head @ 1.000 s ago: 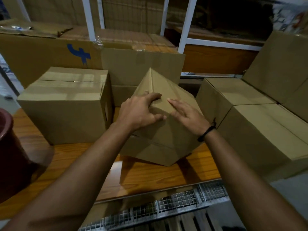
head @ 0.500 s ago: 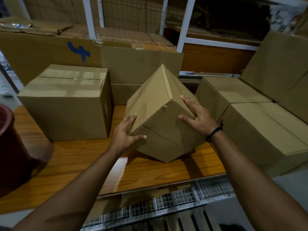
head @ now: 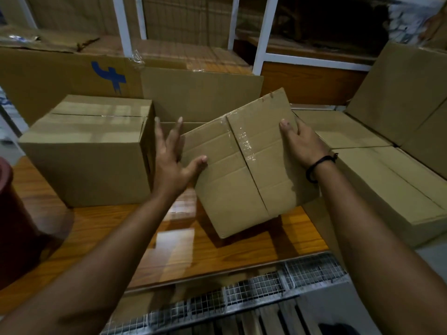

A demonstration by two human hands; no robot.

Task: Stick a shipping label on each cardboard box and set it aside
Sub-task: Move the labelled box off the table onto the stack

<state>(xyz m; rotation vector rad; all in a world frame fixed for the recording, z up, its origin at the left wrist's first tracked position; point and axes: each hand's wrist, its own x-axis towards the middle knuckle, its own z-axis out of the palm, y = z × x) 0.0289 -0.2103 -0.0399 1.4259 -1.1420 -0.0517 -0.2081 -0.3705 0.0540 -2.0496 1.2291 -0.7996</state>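
- At the middle of the frame, the cardboard box (head: 242, 175) is tipped up on one low corner over the wooden table (head: 217, 255); whether that corner touches the wood I cannot tell.
- Its taped seam (head: 246, 153) faces us, running from upper middle down toward lower right, so the long flat face leans toward the person.
- At the box's upper right edge, the right hand (head: 302, 141) grips it, thumb on the face and fingers curled over behind.
- Left of the box, the left hand (head: 171, 163) is spread wide and holds nothing; its fingers (head: 178, 125) point up, and only the thumb tip touches the left edge.
- So the box lies just right of the left palm, and the right hand carries the hold.
- No shipping label shows on the visible face.
- I judge the next move needs the left palm to close in on the box's left side and level it.
- Further left stands a sealed box (head: 89, 153); more stacked boxes (head: 387, 184) lie at the right.
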